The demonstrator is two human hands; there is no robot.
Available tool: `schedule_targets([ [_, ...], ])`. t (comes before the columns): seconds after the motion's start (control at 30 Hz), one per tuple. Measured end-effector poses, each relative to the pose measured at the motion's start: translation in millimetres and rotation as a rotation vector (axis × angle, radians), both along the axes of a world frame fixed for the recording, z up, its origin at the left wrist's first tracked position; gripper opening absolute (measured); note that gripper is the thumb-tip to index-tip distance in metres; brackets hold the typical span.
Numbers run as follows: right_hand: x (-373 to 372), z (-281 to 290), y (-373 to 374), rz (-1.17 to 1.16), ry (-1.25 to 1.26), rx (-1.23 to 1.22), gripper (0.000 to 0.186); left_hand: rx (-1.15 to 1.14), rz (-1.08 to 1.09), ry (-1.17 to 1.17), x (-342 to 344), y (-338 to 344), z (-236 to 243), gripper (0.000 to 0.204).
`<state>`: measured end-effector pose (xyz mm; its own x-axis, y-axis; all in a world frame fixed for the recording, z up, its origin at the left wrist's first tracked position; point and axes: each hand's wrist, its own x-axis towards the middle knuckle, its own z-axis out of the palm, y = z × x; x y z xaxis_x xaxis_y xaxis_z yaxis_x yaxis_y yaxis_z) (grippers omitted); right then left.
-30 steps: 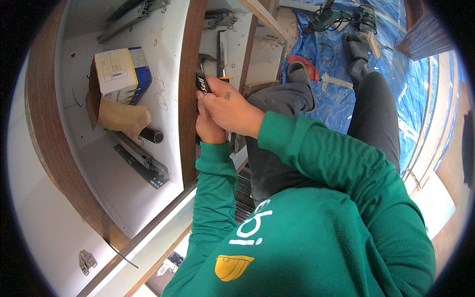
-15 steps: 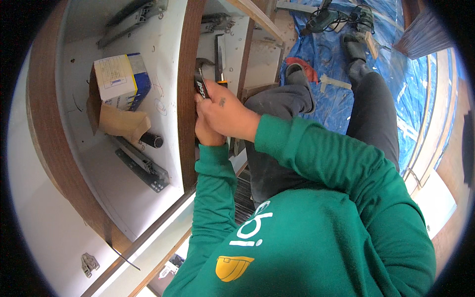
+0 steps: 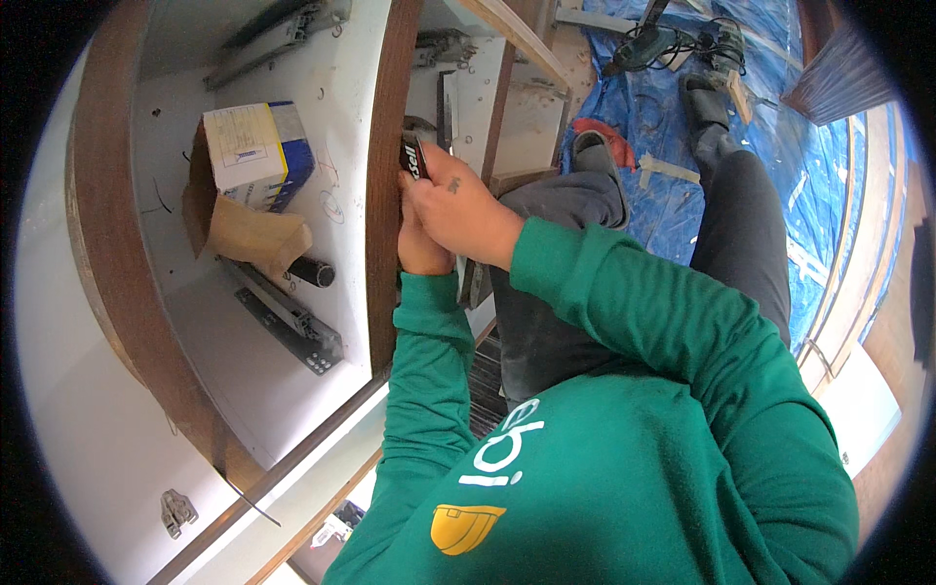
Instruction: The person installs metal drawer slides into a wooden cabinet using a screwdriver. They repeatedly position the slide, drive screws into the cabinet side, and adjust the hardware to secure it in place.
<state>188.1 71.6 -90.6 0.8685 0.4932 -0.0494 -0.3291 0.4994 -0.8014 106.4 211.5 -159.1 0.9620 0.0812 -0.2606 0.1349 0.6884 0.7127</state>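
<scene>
My right hand (image 3: 458, 203) is closed around a black-gripped hammer (image 3: 413, 156), close against the dark wooden upright of the cabinet (image 3: 386, 185). White lettering shows on the grip, and the curved metal head pokes out above it, partly hidden by the upright. My left hand (image 3: 421, 250) sits just below and touches the right one. Its fingers are curled in behind, so what they hold is hidden. Just beyond the hands, a long flat tool with a dark blade (image 3: 447, 102) lies inside the cabinet; its handle end is covered by my right hand.
The left compartment holds a blue and white box (image 3: 255, 151), torn brown cardboard (image 3: 255, 234), a black tube (image 3: 312, 271) and metal drawer runners (image 3: 288, 327). A hinge (image 3: 177, 514) is on the white panel. A corded power tool (image 3: 643, 47) lies on blue sheeting (image 3: 663, 214) past my feet.
The view has shifted slightly, so the cabinet appears further right. Both hands keep their closed hold by the upright; less of the hammer head and of the flat tool's handle shows now.
</scene>
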Motion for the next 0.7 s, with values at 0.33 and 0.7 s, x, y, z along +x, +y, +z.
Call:
schedule_targets([
  [0.33,11.5,-7.3,11.1,-0.046,-0.039,0.049,0.029,0.098,0.12,0.124,13.9,-18.2,10.7,0.054],
  [0.7,33.6,-9.9,-36.0,0.085,0.102,0.088,0.033,0.998,0.208,0.138,44.1,-77.9,64.4,0.056],
])
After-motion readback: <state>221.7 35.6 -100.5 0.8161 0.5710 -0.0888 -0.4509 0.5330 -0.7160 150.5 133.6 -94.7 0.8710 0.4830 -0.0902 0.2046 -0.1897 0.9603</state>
